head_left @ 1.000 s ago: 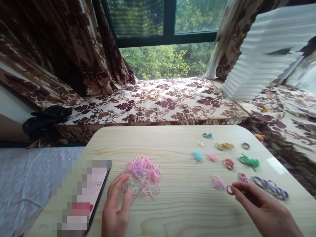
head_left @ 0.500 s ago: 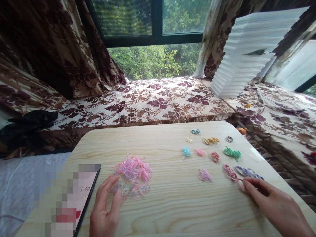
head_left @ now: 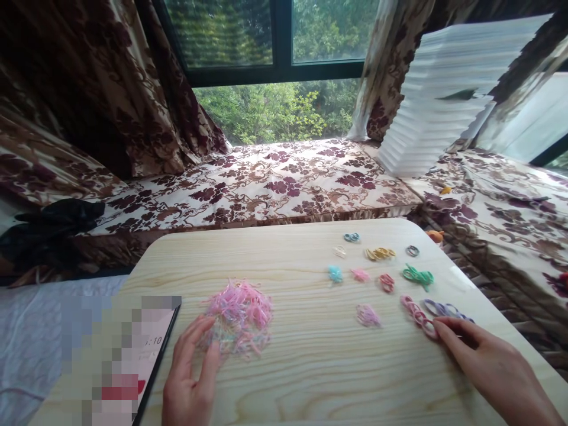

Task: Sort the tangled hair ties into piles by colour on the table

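My right hand (head_left: 477, 346) pinches a pink hair tie (head_left: 428, 329) between thumb and fingertips at the near end of a row of pink hair ties (head_left: 410, 307). Purple hair ties (head_left: 446, 309) lie just beyond those fingers. On the left, my left hand (head_left: 190, 367) rests with thumb and fingers apart, its fingertips at the near left edge of a loose heap of thin pastel elastic bands (head_left: 242, 310), mostly pink and lilac. Between the hands sits a small lilac bunch of bands (head_left: 368, 315).
Farther back lie green hair ties (head_left: 418, 276), red ones (head_left: 386, 283), yellow ones (head_left: 380, 254), a dark one (head_left: 412, 251), blue-grey ones (head_left: 352, 237), and small blue (head_left: 335, 274) and pink bunches (head_left: 360, 274). A partly blurred screen device (head_left: 155, 355) stands by the left table edge.
My right hand has shifted slightly left, bringing the pink hair tie up against the end of the pink row. My left hand has hardly moved.
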A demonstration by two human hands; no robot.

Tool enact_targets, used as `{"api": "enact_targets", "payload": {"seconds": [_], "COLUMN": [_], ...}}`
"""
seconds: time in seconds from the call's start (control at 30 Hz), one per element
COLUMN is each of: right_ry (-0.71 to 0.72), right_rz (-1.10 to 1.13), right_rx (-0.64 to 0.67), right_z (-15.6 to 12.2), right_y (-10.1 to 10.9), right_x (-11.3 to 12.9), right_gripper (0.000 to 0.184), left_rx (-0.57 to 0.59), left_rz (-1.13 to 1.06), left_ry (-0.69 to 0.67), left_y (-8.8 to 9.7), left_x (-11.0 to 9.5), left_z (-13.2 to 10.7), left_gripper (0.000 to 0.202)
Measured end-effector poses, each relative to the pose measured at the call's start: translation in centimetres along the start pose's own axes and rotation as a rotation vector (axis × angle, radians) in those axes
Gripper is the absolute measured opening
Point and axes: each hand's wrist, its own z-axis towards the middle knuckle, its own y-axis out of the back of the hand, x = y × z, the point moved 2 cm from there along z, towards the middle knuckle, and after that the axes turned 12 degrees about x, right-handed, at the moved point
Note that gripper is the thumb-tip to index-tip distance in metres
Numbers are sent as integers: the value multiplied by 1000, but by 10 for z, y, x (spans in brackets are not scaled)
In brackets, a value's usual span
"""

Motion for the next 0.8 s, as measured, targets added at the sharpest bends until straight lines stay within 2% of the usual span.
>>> {"api": "enact_targets", "payload": {"seconds": [0.1, 0.2, 0.37, 0.47, 0.6, 0.8], "right_ry": [-77, -146, -213, -231, -227, -199], "right_rz": [55, 81, 111, 123, 139, 127], "right_rx": [138, 183, 189, 190, 203, 224], "right_z": [0, -2, -7, -9, -11, -8], "right_y": [5, 11, 22, 24, 23, 16], "right_x": [5, 11, 18, 20, 21, 18], "right_gripper": [29, 33, 35, 30, 26, 29], "left_rx": [4, 11, 18, 0, 4, 9], "left_rz": [7, 15, -4, -12, -23, -60], "left_ry": [-6, -11, -11, -12, -8, -7], "left_y": [1, 1, 0, -1, -1, 0], "left_x": [1, 3, 2, 0, 2, 8], "left_z": [0, 0, 0, -1, -1, -1], "left_gripper": [40, 40, 38, 38, 39, 37]}}
